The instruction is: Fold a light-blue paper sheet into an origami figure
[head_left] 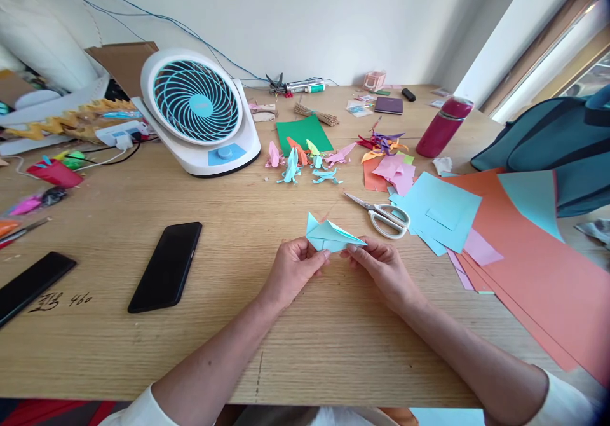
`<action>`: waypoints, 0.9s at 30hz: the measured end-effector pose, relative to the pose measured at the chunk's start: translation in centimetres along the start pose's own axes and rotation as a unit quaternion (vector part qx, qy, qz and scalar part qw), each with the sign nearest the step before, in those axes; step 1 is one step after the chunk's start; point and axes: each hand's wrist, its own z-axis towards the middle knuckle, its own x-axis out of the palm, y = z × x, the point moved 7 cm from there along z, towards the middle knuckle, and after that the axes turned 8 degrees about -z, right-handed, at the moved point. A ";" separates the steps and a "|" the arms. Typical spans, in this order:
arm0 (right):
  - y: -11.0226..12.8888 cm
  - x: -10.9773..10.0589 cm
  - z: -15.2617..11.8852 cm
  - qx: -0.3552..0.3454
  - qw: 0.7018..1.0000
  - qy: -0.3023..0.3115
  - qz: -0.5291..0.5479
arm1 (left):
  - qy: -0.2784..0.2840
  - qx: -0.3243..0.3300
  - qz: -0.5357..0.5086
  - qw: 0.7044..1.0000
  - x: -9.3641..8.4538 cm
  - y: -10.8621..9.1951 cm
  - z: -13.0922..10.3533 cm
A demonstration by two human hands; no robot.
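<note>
A light blue folded paper piece (331,235) is held just above the table between my two hands. My left hand (298,262) pinches its lower left edge, thumb on top. At the pointed right end, my right hand (379,266) grips it between thumb and fingers. The paper has a peak at its left and layered flaps along the upper right. Scissors (388,217) with white handles lie just beyond my right hand, their blades slightly apart. Several folded paper animals (291,166) in pink, blue, orange and green stand farther back.
Coloured paper sheets (443,206) spread over the right side, near a red bottle (443,127) and a teal bag (534,152). A fan (197,108) stands at the back left. Two dark phones lie at left, one (166,267) nearer my left arm. A green sheet (305,132) lies behind the animals.
</note>
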 end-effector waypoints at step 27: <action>0.9 0.3 -0.1 -0.006 1.000 0.008 -0.026 | -0.022 0.000 -0.056 0.998 -0.4 -1.5 0.0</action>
